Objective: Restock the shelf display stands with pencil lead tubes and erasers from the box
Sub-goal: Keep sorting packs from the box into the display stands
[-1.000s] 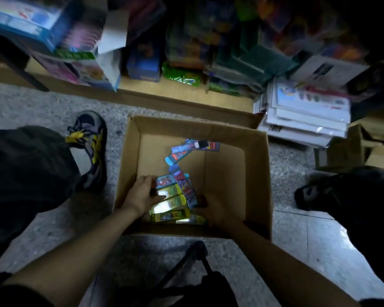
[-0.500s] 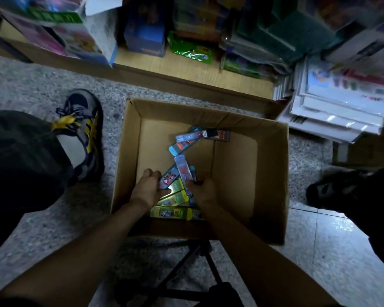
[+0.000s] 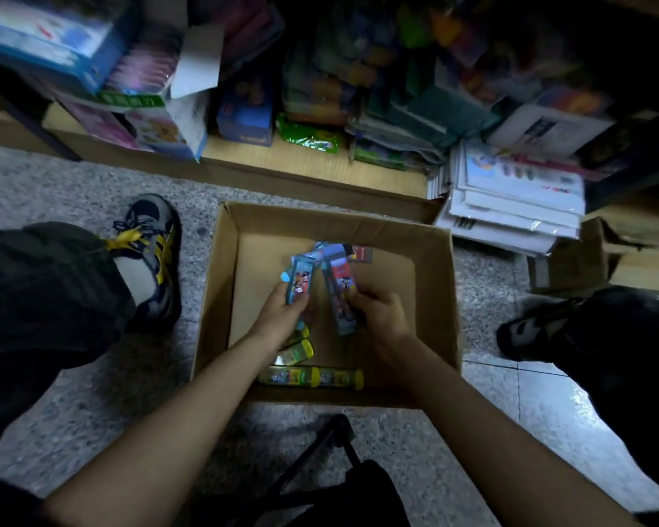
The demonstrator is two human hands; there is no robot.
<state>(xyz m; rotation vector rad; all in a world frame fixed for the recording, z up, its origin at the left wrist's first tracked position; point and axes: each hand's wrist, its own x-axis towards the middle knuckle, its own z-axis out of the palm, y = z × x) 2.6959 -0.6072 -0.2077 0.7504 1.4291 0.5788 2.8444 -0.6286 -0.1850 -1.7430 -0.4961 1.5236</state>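
An open cardboard box (image 3: 430, 290) stands on the floor between my feet. My left hand (image 3: 278, 317) grips a light-blue printed pack (image 3: 300, 279) and holds it up inside the box. My right hand (image 3: 381, 311) grips a longer blue and red pack (image 3: 339, 287), tilted beside the first. Yellow-green lead tubes (image 3: 309, 376) lie along the box's near wall, with others (image 3: 293, 351) partly hidden under my left wrist. More blue and red packs (image 3: 360, 253) lie at the far end of the box floor.
A low wooden shelf (image 3: 282, 161) runs behind the box, crowded with boxed goods and a green packet (image 3: 309, 136). A stack of white paper packs (image 3: 510, 199) sits at the right, next to a smaller carton (image 3: 571, 260). My shoes (image 3: 153, 256) flank the box.
Both hands have lifted off the pile at the box's near end, each raising a pack it now holds. The yellow-green tubes beneath lie uncovered.
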